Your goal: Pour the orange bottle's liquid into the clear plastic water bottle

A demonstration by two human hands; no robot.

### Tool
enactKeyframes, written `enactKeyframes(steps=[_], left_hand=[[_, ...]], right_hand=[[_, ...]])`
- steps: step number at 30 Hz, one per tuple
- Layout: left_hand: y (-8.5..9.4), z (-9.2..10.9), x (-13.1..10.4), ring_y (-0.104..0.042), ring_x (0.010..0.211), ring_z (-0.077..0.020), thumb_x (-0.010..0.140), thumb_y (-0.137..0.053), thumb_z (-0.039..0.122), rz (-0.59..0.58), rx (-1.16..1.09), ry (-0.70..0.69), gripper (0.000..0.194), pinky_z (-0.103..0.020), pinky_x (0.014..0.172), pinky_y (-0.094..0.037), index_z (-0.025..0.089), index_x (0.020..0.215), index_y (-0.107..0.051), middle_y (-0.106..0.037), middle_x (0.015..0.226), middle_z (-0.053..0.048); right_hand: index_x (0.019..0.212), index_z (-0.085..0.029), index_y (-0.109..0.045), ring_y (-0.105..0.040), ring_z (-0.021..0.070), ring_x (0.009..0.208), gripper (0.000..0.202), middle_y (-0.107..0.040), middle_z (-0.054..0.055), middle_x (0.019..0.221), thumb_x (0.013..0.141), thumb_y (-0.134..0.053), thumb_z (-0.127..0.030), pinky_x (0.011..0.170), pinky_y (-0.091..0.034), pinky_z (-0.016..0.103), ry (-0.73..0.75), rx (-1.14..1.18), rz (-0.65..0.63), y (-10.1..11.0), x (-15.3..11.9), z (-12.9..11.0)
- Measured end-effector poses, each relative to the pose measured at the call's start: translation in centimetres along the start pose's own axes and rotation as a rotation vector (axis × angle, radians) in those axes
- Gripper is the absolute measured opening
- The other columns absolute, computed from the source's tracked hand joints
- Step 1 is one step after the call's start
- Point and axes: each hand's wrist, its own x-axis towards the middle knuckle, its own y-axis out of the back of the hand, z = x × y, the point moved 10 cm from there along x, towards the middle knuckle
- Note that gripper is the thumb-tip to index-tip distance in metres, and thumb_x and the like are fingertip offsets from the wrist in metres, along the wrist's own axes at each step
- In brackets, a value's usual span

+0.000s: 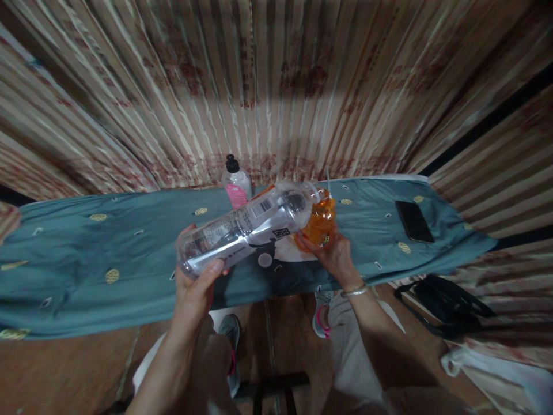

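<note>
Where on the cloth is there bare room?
Patterned teal cloth, left of the pink-labelled clear bottle; also between the translucent orange container and flat black phone. Crowded: the middle, with left hand, tilted clear plastic bottle and right hand.

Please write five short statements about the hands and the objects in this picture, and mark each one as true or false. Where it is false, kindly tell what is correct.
1. The left hand holds a clear bottle. True.
2. The right hand holds nothing. False: the right hand holds an orange container.
3. The clear bottle stands upright on the table. False: the clear bottle is held tilted, with its neck close to the top of the orange container.
4. The bottle with the pink label has a black cap. True.
5. The black phone lies on the floor. False: the black phone lies on the table, to the right of both hands.
</note>
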Motion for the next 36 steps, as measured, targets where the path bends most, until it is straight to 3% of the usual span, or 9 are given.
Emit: enactKeyframes(steps=[11, 22, 36], left_hand=[[-0.07, -0.02, 0.03, -0.064, 0.064, -0.0132, 0.053, -0.105, 0.038, -0.008, -0.006, -0.008, 0.086, -0.026, 0.054, -0.056, 0.031, 0.130, -0.068, -0.077, 0.113, -0.005], [-0.25, 0.15, 0.05, -0.068, 0.072, -0.0160, 0.054, -0.105, 0.040, -0.014, 0.011, -0.011, 0.085, -0.026, 0.052, -0.055, 0.031, 0.130, -0.069, -0.076, 0.129, -0.009], [-0.27, -0.02, 0.11, -0.065, 0.066, -0.0142, 0.054, -0.105, 0.040, -0.024, 0.004, -0.007, 0.085, -0.027, 0.051, -0.055, 0.033, 0.131, -0.070, -0.076, 0.129, -0.007]], right_hand=[[0.129, -0.013, -0.065, -0.080, 0.0353, 0.086, 0.076, -0.082, 0.022, 0.097, 0.089, -0.072, -0.076, 0.074, -0.065, 0.049, -0.012, 0.002, -0.033, -0.15, 0.18, 0.16], [0.134, -0.015, -0.063, -0.079, 0.0362, 0.087, 0.079, -0.082, 0.021, 0.098, 0.085, -0.076, -0.075, 0.075, -0.066, 0.050, -0.030, -0.012, -0.012, -0.21, 0.10, 0.42], [0.132, -0.013, -0.063, -0.081, 0.0369, 0.087, 0.079, -0.083, 0.023, 0.099, 0.086, -0.074, -0.076, 0.075, -0.065, 0.050, -0.010, 0.001, -0.017, -0.03, 0.22, 0.09]])
